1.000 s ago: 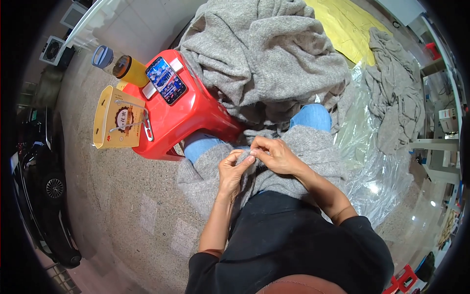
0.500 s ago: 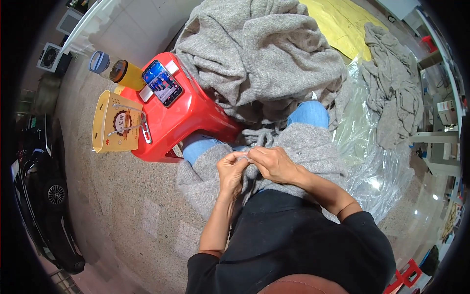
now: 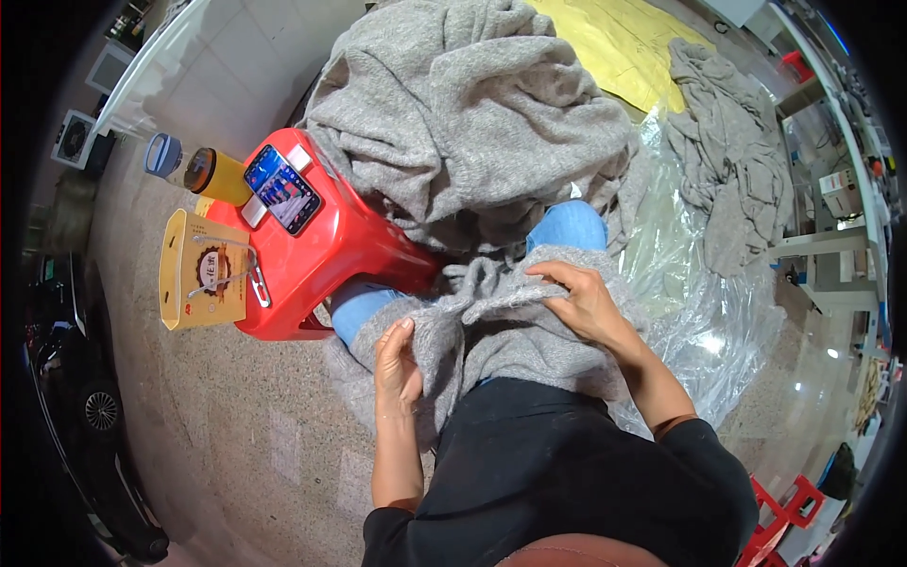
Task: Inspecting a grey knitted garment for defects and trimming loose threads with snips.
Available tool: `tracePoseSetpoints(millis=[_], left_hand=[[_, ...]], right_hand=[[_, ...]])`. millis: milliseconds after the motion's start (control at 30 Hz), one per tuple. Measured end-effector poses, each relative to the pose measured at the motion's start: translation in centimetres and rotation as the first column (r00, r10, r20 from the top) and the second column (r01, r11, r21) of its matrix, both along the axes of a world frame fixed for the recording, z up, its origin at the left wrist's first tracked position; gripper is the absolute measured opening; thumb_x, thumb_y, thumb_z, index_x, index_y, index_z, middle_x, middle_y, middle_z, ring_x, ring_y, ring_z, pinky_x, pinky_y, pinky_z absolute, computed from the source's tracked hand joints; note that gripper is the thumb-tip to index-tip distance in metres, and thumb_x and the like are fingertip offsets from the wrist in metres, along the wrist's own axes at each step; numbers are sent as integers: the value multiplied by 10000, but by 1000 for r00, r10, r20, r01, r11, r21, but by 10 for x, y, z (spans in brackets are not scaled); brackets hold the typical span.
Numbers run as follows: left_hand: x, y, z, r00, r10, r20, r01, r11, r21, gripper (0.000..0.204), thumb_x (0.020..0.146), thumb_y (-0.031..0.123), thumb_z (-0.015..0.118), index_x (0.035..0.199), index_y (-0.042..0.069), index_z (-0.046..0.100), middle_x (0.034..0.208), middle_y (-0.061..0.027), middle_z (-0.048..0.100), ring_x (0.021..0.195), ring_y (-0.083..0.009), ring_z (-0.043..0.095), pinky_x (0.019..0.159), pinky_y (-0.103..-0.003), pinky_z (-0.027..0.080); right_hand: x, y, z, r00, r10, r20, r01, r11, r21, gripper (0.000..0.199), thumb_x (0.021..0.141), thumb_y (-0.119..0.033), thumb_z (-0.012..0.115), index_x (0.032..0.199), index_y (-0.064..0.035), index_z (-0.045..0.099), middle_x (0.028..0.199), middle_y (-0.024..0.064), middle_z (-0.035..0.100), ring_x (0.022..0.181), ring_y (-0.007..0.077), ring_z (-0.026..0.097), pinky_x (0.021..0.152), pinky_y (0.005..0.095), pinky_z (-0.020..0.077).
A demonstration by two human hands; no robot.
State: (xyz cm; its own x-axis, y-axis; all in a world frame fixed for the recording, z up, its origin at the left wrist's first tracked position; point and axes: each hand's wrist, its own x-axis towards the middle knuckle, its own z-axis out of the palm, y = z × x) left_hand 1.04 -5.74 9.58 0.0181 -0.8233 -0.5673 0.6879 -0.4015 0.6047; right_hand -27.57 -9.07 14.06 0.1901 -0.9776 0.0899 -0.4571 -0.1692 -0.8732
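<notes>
And here we are, middle of the frame: a grey knit (image 3: pixel 543 357) lies bunched over the lap, its band drawn up between two bare hands. The right hand (image 3: pixel 590 307), right of centre, has that band between thumb and fingers. The left hand (image 3: pixel 395 373), lower and to the left, is loosely opened, thumb and forefinger right at the cloth's edge; whether they truly pinch it, I cannot tell!

The step looks like handling the edge by feel, and the trick, I'd judge, is a light, even pull: soft, loose wool like this could stretch or snag. Better to get a sure left pinch first, then lay the edge flat between both thumbs and check it bit by bit. Mind the big grey heap (image 3: pixel 472 113) up top, too; a trailing fold could tangle. Elbows clear of the red stool (image 3: pixel 326 269), upper left, with its phone (image 3: pixel 283 192)!
</notes>
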Motion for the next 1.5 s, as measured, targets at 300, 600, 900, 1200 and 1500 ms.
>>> tracePoseSetpoints(millis=[300, 600, 900, 1200, 1500], left_hand=[[-21, -6, 17, 994, -91, 58, 99, 983, -154, 90, 871, 79, 628, 911, 2, 650, 853, -30, 673, 751, -68, 598, 699, -200, 458], [-55, -4, 41, 969, -159, 187, 187, 972, -142, 66, 861, 78, 638, 821, 25, 638, 659, 62, 543, 550, -6, 381, 510, -174, 269], [-63, 2, 41, 970, -136, 202, 166, 976, -143, 43, 865, 59, 646, 846, 20, 642, 681, 57, 550, 556, -5, 378, 508, -174, 261], [-57, 9, 25, 984, -51, 172, 91, 968, -235, 108, 812, -51, 679, 908, -10, 649, 818, -7, 644, 701, -49, 575, 628, -171, 448], [-37, 9, 18, 764, -216, 608, 468, 834, -292, 108, 789, -74, 668, 877, -13, 656, 829, -21, 652, 735, -63, 577, 656, -192, 452]], right_hand=[[20, 9, 20, 996, 65, -54, -73, 983, -167, 317, 649, 62, 623, 947, -17, 694, 886, 130, 684, 804, 253, 673, 710, 323, 533], [60, 16, 5, 989, 130, -74, -149, 891, -429, 385, 606, 41, 679, 979, -47, 650, 904, 86, 654, 769, 243, 656, 636, 324, 533], [63, 23, -4, 993, 117, -19, -111, 865, -490, 342, 607, 42, 670, 936, -46, 640, 888, 79, 631, 714, 242, 648, 583, 328, 525], [65, 23, -7, 990, 139, -29, -138, 899, -416, 340, 615, 55, 640, 933, -64, 633, 896, 90, 622, 691, 252, 643, 560, 330, 507], [53, 4, -10, 895, 435, 100, -445, 889, 107, 246, 706, -29, 597, 946, -42, 543, 746, 157, 581, 714, 388, 604, 647, 453, 466]])
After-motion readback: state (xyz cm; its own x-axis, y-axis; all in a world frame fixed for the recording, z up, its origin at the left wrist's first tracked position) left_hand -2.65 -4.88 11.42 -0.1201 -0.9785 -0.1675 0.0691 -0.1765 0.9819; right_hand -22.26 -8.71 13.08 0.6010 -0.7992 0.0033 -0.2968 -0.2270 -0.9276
